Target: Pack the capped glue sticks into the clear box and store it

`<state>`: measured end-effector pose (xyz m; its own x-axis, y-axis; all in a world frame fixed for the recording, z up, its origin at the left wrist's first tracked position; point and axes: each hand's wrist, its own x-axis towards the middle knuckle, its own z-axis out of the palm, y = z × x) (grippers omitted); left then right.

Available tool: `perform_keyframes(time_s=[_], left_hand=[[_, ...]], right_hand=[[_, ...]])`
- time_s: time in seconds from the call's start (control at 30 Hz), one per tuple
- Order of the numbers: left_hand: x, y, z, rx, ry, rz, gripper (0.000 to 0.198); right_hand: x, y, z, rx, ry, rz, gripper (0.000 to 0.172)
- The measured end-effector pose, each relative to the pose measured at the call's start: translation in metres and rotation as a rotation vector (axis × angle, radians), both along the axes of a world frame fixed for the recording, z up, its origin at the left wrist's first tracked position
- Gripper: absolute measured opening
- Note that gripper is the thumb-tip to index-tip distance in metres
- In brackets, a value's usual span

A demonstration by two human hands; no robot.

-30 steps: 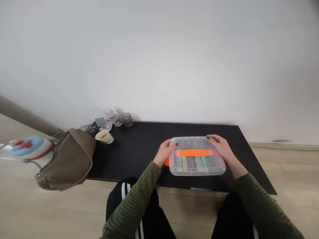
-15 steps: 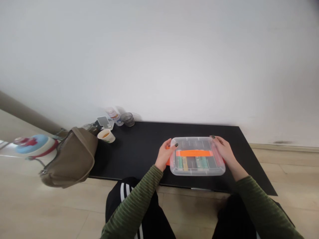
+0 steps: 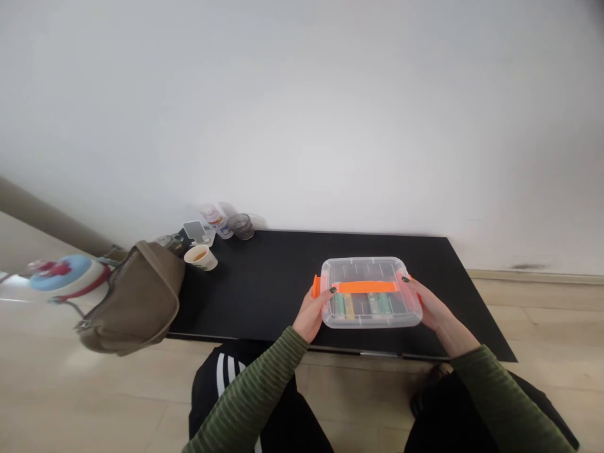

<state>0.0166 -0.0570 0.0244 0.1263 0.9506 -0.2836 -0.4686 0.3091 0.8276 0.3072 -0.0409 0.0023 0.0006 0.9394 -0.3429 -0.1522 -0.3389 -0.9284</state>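
A clear plastic lidded box [image 3: 370, 292] sits in the middle of the black table, with an orange strap [image 3: 367, 287] across its lid and an orange latch [image 3: 316, 286] at its left end. Green and yellow packs [image 3: 343, 306] show through the lid, and more lie [image 3: 380, 303] to the right. My left hand [image 3: 310, 314] grips the box's left side, and my right hand [image 3: 427, 305] holds its right side. Part of the box's contents is blurred by the lid.
The black table [image 3: 245, 302] meets the wall at the back. At its far left stand a paper cup [image 3: 200, 257] of amber liquid, a glass tumbler [image 3: 241, 226], a phone [image 3: 194, 230] and a bottle [image 3: 213, 217]. An olive-brown bag [image 3: 134, 299] overhangs the left edge.
Both hands have slid toward me along the box's sides, and the right hand has left the far corner. The box sits slightly further left, with its orange latch now more visible.
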Motion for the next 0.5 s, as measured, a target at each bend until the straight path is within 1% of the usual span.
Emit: perform_keyframes(time_s=[0.03, 0.07, 0.13, 0.33, 0.5], left_hand=[[0.001, 0.001, 0.0, 0.006, 0.009, 0.013, 0.056], [0.001, 0.002, -0.001, 0.013, 0.025, 0.032, 0.054], [0.003, 0.005, -0.001, 0.022, 0.06, 0.067, 0.05], [0.005, 0.01, 0.006, -0.003, 0.05, 0.06, 0.042], [0.005, 0.01, 0.008, -0.01, 0.061, 0.069, 0.042]], right_hand=[[0.0, -0.002, 0.0, -0.031, 0.102, -0.022, 0.028], [0.0, -0.004, 0.0, -0.043, 0.159, -0.053, 0.028], [-0.001, -0.007, 0.0, -0.052, 0.209, -0.106, 0.027], [-0.007, -0.014, 0.009, -0.027, 0.196, -0.193, 0.031], [-0.013, -0.016, 0.017, 0.048, 0.151, -0.205, 0.039]])
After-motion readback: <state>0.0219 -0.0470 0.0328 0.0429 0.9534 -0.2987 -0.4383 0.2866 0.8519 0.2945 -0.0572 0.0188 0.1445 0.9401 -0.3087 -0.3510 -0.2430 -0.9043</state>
